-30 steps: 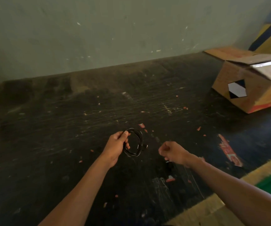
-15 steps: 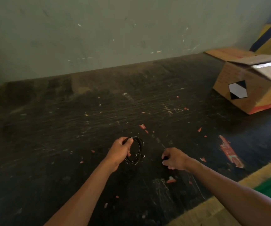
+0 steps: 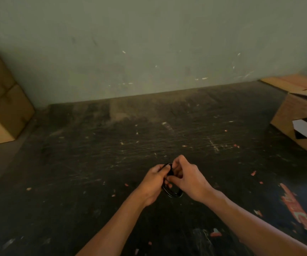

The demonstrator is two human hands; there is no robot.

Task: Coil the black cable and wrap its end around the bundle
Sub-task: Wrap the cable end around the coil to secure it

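Observation:
The black cable is a small coil of loops held between both hands over the dark table. My left hand grips the coil's left side, thumb across the top. My right hand is closed on the coil's right side, fingers curled over the upper loops. Only the bottom arc and a short bit at the top of the coil show; the rest and the cable's end are hidden by my fingers.
The worn black table runs back to a grey-green wall. An open cardboard box with a black-and-white diamond label stands at the right. Stacked cardboard boxes sit at the far left. Red paint patches mark the right front.
My right hand moved left from the table and closed onto the coil. The left hand kept hold of the coil. The camera turned left, bringing the left boxes into view.

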